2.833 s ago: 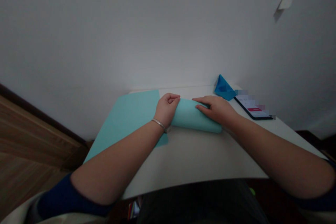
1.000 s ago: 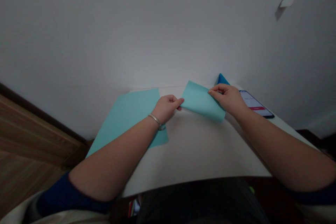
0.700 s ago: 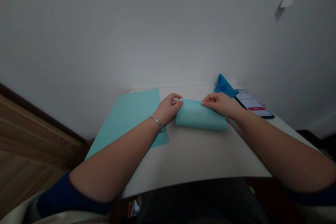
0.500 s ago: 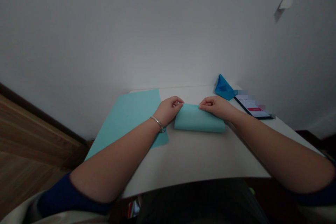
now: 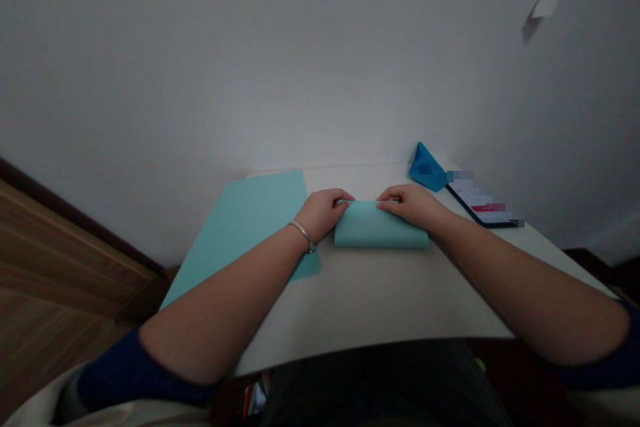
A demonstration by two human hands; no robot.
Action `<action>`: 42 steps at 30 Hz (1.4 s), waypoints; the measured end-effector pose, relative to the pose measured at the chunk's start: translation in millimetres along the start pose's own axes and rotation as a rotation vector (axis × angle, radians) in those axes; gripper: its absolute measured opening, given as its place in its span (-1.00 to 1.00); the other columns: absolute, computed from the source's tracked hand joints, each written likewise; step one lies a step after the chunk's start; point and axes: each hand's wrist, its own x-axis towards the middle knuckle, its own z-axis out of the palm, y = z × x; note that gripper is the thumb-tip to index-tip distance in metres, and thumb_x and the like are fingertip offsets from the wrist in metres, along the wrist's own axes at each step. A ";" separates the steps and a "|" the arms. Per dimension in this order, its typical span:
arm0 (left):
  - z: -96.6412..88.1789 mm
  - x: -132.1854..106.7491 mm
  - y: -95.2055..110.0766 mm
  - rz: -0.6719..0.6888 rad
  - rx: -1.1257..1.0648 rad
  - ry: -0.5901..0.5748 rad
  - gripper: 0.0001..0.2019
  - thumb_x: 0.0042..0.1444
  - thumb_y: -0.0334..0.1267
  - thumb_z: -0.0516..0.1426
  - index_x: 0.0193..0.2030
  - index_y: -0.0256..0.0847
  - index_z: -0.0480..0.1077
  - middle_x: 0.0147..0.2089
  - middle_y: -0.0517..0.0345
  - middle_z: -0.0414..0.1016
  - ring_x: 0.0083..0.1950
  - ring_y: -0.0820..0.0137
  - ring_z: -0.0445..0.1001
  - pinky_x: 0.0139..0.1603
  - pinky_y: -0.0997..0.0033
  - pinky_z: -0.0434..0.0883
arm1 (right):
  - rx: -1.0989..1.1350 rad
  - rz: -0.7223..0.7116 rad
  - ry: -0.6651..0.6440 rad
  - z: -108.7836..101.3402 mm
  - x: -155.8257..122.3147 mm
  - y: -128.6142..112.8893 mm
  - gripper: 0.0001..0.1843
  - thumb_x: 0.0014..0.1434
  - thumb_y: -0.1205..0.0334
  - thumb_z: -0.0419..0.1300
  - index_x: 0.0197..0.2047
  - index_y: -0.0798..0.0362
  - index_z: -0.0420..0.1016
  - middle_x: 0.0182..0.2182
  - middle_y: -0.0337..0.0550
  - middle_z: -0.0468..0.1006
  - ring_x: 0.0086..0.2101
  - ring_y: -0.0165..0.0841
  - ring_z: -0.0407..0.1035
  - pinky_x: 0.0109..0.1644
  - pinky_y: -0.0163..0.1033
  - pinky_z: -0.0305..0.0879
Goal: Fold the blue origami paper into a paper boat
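A light teal sheet folded over lies on the white table between my hands. My left hand, with a silver bracelet on the wrist, pinches the sheet's upper left corner, fingers curled. My right hand pinches the sheet's upper edge near the middle, fingers closed on the paper. The fold rests flat with its rounded edge toward me.
A larger teal sheet lies flat at the table's left and hangs over the edge. A folded dark blue paper shape stands at the back right beside a phone. A white wall rises just behind the table.
The sheet was lifted in both hands a second ago, then lowered and folded over onto the table. Both hands now hold its far edge, and the fold lies flatter.
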 end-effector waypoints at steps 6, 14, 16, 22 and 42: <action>-3.4 -0.8 -0.8 0.058 0.165 0.042 -0.77 0.14 -0.35 0.05 -0.17 -0.21 0.52 -0.12 0.02 0.56 -0.06 0.25 0.47 0.06 0.27 0.34 | -0.032 0.027 0.042 -2.0 -0.5 0.9 -0.81 0.06 0.25 0.18 -0.27 0.00 0.60 -0.41 -0.20 0.61 -0.37 -0.33 0.47 -0.29 -0.26 0.31; -4.2 0.7 -8.1 0.127 0.232 0.029 -0.74 0.17 -0.38 0.02 -0.10 -0.17 0.49 -0.13 0.06 0.53 -0.05 0.29 0.45 0.05 0.30 0.33 | -0.135 -0.001 0.084 -4.2 2.1 -0.1 -0.79 0.06 0.36 0.15 -0.31 -0.01 0.60 -0.36 -0.21 0.62 -0.33 -0.33 0.46 -0.24 -0.25 0.31; -4.8 1.5 -9.6 0.163 0.281 0.021 -0.72 0.18 -0.39 0.01 -0.08 -0.17 0.49 -0.16 0.04 0.51 -0.07 0.29 0.45 0.04 0.30 0.34 | -0.158 -0.017 0.082 -4.1 3.4 1.6 -0.80 0.07 0.35 0.15 -0.31 -0.01 0.61 -0.35 -0.21 0.62 -0.33 -0.33 0.45 -0.24 -0.25 0.31; -4.7 2.5 -12.0 0.214 0.375 -0.007 -0.68 0.17 -0.43 0.00 -0.12 -0.11 0.55 -0.21 0.04 0.49 -0.15 0.33 0.45 0.00 0.32 0.37 | -0.300 -0.111 0.047 -4.5 9.3 7.0 -0.82 0.08 0.33 0.18 -0.32 0.01 0.63 -0.30 -0.13 0.62 -0.29 -0.30 0.45 -0.20 -0.24 0.31; -13.6 -2.4 4.2 0.240 0.606 -0.144 -0.73 0.15 -0.06 0.15 -0.09 -0.11 0.53 -0.09 -0.01 0.51 -0.09 0.20 0.43 -0.10 0.29 0.27 | -0.355 -0.185 -0.044 -6.0 7.1 11.7 -0.61 -0.03 -0.05 0.32 -0.21 0.05 0.63 -0.21 0.01 0.58 -0.20 -0.16 0.44 -0.09 -0.11 0.32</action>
